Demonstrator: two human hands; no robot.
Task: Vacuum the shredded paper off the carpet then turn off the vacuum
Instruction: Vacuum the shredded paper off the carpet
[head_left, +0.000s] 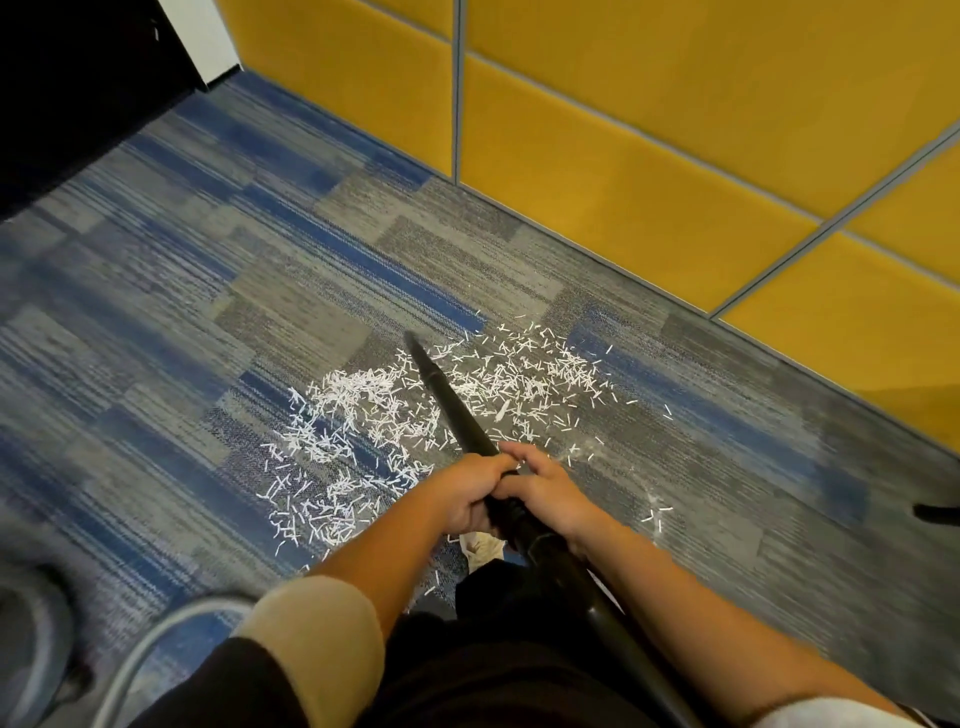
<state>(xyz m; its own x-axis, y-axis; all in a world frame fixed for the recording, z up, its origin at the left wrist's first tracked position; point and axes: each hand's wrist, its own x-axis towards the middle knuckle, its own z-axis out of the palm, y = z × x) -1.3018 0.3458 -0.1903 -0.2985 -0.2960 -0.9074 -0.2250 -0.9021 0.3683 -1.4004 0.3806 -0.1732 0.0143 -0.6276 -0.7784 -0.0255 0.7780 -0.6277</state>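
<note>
Black tapered vacuum tube (451, 410), gripped by both hands, over thin white shredded paper (363, 415).

Bare forearms behind the fingers (519, 454); further back, a beige left sleeve (311, 618), a white right sleeve (826, 714); black clothing (467, 680) between them.

A black vacuum wand (457, 415) lies over a carpet (208, 260) patterned in patchwork blocks of fine stripes, some grey, some deep blue. On both sides of the wand, shredded paper (353, 400) shows as bright white flecks. Beyond the wand's tip, the wall panels (623, 130) are mustard yellow, divided by thin pale grey seams (457, 78). Left of the wand's near end are a beige sleeve (317, 618) and a curved light grey hose (150, 649).
</note>
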